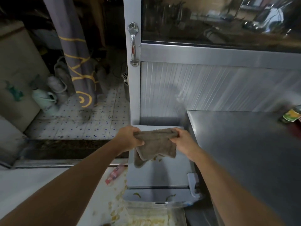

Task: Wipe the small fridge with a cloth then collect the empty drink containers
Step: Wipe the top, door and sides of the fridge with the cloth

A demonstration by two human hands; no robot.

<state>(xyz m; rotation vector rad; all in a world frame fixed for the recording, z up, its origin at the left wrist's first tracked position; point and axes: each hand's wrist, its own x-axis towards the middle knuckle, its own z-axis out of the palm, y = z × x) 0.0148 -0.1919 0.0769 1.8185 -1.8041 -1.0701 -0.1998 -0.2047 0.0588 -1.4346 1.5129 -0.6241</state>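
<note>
A grey-brown cloth hangs stretched between my two hands above the top of the small white fridge. My left hand grips the cloth's left upper corner, and my right hand pinches the right upper corner. The cloth's lower edge droops onto the fridge top, which shows yellowish stains. A drink container with a green and yellow label lies on the steel counter at the far right. A pink drink container lies on the white surface left of the fridge.
A steel counter adjoins the fridge on the right. A tall metal cabinet with a glass pane and a chrome handle stands behind. A grey curtain, jugs and a tiled floor lie to the left.
</note>
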